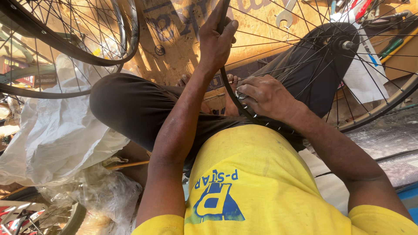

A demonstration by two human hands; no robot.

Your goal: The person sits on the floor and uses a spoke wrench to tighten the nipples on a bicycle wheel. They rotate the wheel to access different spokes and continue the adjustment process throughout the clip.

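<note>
yellow shirt (261, 174), black wheel rim (230, 93), white sacking (56, 130).

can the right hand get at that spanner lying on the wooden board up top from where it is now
Probably not directly. The right hand is at the wheel rim, and the spokes lie between it and the spanner; it would have to go around.

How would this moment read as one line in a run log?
left hand: grips wheel rim | right hand: fingers at rim's spoke ends | wheel hub: over the knee

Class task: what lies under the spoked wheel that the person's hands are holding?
Under the wheel: dark-trousered legs, bare toes, a wooden board. The floor below is covered.
</note>
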